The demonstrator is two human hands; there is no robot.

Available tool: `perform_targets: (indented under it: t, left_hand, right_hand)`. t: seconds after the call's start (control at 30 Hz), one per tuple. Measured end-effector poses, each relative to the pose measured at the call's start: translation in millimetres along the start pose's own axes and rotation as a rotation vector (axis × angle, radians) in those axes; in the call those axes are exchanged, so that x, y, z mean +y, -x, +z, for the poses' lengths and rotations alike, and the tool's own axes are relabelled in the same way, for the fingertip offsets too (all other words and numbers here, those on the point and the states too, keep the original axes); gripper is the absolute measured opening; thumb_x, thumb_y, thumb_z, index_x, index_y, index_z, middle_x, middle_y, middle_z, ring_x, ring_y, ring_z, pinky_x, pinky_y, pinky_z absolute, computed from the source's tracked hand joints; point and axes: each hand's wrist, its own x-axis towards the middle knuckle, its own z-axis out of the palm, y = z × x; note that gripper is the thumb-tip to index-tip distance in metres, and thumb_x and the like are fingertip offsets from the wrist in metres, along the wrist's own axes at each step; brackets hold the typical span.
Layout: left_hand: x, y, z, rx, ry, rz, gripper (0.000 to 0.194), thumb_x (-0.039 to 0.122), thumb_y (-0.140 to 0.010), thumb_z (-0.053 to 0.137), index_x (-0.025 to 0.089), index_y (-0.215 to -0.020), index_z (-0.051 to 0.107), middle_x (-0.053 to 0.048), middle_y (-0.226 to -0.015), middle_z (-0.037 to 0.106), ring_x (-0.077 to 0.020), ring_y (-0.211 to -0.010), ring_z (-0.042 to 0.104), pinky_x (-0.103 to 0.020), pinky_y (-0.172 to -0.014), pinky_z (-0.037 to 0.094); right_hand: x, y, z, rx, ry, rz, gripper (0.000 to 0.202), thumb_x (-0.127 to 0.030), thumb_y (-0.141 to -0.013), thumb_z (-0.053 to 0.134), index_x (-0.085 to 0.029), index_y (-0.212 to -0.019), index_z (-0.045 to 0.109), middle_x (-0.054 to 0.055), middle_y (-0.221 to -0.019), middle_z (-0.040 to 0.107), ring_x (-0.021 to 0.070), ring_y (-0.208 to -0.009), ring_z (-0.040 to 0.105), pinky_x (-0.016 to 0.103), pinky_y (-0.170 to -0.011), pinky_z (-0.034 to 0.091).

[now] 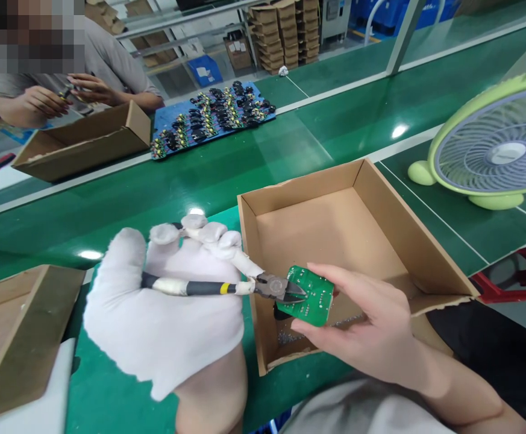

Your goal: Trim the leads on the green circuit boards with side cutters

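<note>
My left hand (167, 301), in a white glove, is wrapped round a pair of side cutters (208, 288) with taped black handles. The cutters' jaws rest at the face of a green circuit board (310, 295), among its solder points. Bare and ungloved, my right hand (362, 307) pinches that board by its edges between thumb and fingers. A dark part shows under the board's left side, mostly hidden. Both the board and the cutter tips are over the near left part of a cardboard box (312, 223). Small metallic clippings (290, 336) lie in the box's near corner.
A green fan (507, 150) stands at the right. Across the bench, a person works over another cardboard box (86, 144), beside a blue tray (167, 123) of assembled parts. A third box (23, 337) is at the left. Stacked cartons (285, 36) stand behind.
</note>
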Motion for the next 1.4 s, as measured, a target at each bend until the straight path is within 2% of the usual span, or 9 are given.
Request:
perform_targets:
  t: [0.1,0.17,0.3,0.43,0.57,0.8,1.1,1.23,1.4]
  left_hand:
    - [0,1,0.1,0.003,0.063,0.095,0.035,0.026,-0.092,0.058,0.021,-0.062,0.041,0.001,-0.07,0.052,-0.0141,-0.063,0.06,-0.031,-0.056,0.058]
    - [0,2,1.9,-0.012,0.062,0.115,0.035,0.025,-0.09,0.061,0.021,-0.063,0.039,0.001,-0.07,0.052,-0.0164,-0.066,0.061,-0.033,-0.055,0.057]
    - [1,1,6.6,0.061,0.029,0.085,0.03,0.022,-0.089,0.061,0.02,-0.068,0.039,0.001,-0.073,0.049,-0.0173,-0.075,0.062,-0.034,-0.054,0.057]
    - [-1,-3,12.8,0.082,-0.009,0.026,0.035,0.029,-0.095,0.048,0.02,-0.063,0.036,-0.001,-0.068,0.042,-0.0122,-0.055,0.047,-0.028,-0.045,0.047]
    - [-3,-7,16.3,0.124,-0.04,-0.047,0.045,0.039,-0.102,0.034,0.019,-0.062,0.029,0.0,-0.063,0.033,-0.0102,-0.048,0.039,-0.025,-0.041,0.038]
    - [-9,-13,15.4,-0.002,-0.099,0.011,0.047,0.036,-0.104,0.027,0.017,-0.061,0.022,0.001,-0.063,0.02,-0.0086,-0.047,0.035,-0.024,-0.042,0.035]
    - [-16,-18,17.7,0.011,-0.097,0.005,0.049,0.035,-0.105,0.027,0.016,-0.062,0.017,0.001,-0.061,0.023,-0.0078,-0.045,0.033,-0.025,-0.041,0.03]
    - [-17,-19,17.9,0.069,-0.066,-0.03,0.049,0.036,-0.105,0.03,0.017,-0.061,0.019,0.001,-0.06,0.026,-0.008,-0.044,0.035,-0.025,-0.04,0.03]
    - [-8,-15,20.3,0.053,-0.056,-0.069,0.044,0.039,-0.101,0.037,0.019,-0.063,0.032,0.0,-0.064,0.039,-0.0105,-0.05,0.046,-0.029,-0.046,0.042]
  right_hand:
    - [0,1,1,0.0,0.001,0.002,0.039,-0.031,-0.084,0.083,-0.006,-0.112,0.071,0.011,-0.095,0.081,0.0168,-0.072,0.075,0.026,-0.073,0.061]
    - [0,1,1,0.002,-0.005,0.003,0.039,-0.032,-0.084,0.083,-0.006,-0.111,0.071,0.011,-0.095,0.081,0.0168,-0.072,0.075,0.026,-0.072,0.061]
    - [-1,2,3,0.014,-0.008,-0.005,0.037,-0.033,-0.085,0.082,-0.009,-0.111,0.071,0.009,-0.091,0.081,0.0167,-0.069,0.074,0.027,-0.069,0.06]
    - [-2,3,6,0.019,-0.015,-0.017,0.037,-0.034,-0.087,0.08,-0.01,-0.113,0.07,0.008,-0.088,0.08,0.0174,-0.068,0.074,0.028,-0.066,0.06]
    - [-2,4,11,0.028,-0.01,-0.031,0.036,-0.035,-0.087,0.079,-0.01,-0.112,0.07,0.006,-0.083,0.079,0.0182,-0.065,0.074,0.028,-0.064,0.06]
    - [2,6,18,0.077,0.025,0.021,0.031,-0.032,-0.087,0.078,-0.018,-0.114,0.071,0.005,-0.086,0.081,0.0196,-0.065,0.075,0.029,-0.068,0.065]
    - [7,12,22,0.097,0.001,0.066,0.032,-0.026,-0.084,0.079,-0.014,-0.112,0.072,0.008,-0.089,0.082,0.0182,-0.063,0.074,0.026,-0.067,0.065]
    - [7,12,24,0.08,-0.018,0.055,0.033,-0.024,-0.084,0.079,-0.015,-0.114,0.071,0.006,-0.085,0.081,0.0184,-0.063,0.074,0.027,-0.067,0.065]
    - [7,10,24,0.064,-0.031,0.052,0.033,-0.025,-0.086,0.077,-0.017,-0.117,0.07,0.004,-0.081,0.081,0.0187,-0.063,0.074,0.028,-0.067,0.066]
